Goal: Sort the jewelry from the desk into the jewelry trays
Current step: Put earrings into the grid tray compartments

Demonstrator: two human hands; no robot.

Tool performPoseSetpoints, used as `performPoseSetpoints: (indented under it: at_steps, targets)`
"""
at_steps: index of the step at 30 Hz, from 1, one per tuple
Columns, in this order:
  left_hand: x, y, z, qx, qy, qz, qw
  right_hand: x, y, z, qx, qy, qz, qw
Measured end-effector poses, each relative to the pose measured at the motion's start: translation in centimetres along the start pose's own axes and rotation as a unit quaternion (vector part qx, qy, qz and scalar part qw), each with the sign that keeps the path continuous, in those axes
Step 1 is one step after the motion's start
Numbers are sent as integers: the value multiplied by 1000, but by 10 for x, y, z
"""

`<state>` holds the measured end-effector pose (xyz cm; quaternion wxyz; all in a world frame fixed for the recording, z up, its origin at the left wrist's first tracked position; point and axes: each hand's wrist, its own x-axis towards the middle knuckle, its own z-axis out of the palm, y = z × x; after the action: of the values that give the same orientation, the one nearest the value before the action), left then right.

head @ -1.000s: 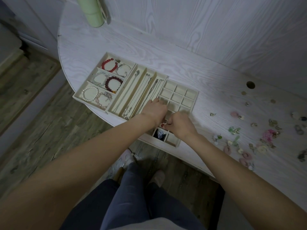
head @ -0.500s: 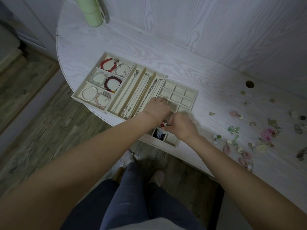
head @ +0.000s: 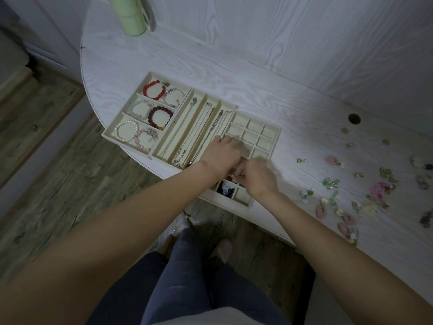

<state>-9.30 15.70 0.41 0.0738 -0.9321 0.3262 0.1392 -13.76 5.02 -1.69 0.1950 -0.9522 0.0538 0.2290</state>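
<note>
- Where the two hands meet over the grid tray (head: 269,133), a small red piece (head: 229,178) shows between them, above the tray's near compartments; it is too small to tell what kind of jewelry it is.
- The right hand (head: 256,178) has its fingers curled inward toward that red piece, but I cannot tell whether they actually pinch it.
- The left hand (head: 221,156) lies knuckles-up over the tray's left edge, fingers bent down; whether they hold anything is hidden.
- One near compartment of the grid tray holds a dark bundle (head: 225,190); the far compartments show only their cream lining.
- Touching the grid tray on its left is a long-slot tray (head: 164,148) with thin silver necklaces (head: 201,130) laid lengthwise.
- Further left, against that one, is a bracelet tray (head: 110,134) with three sections: a red bead bracelet (head: 153,91) and a silver bangle (head: 172,98) at the far end, a pale bead bracelet and a dark red one (head: 160,116) in the middle, a pearl bracelet (head: 126,131) and a pink one at the near end.
- All three trays sit near the rounded edge of the white wood-grain table (head: 257,73).
- To the right, well apart from the trays, loose earrings (head: 332,184) in pink, green and pale tones lie scattered on the table.
- A light green cylinder (head: 131,17) stands at the table's far left.
- Below the table edge are a wooden floor (head: 58,184) and the person's legs in dark trousers.
</note>
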Motion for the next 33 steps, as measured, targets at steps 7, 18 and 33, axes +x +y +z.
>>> performPoseSetpoints:
  at_steps: [7, 18, 33]
  targets:
    - [-17, -21, -3, -16, -9, 57, 998, 6, -3, -2, -47, -6, 2, 999]
    - [-25, -13, 3, 95, -53, 93, 990, 5, -4, -5, -76, -1, 7, 997]
    - [-34, -12, 0, 94, -60, 79, 991, -4, -2, -3, -63, 18, -11, 998]
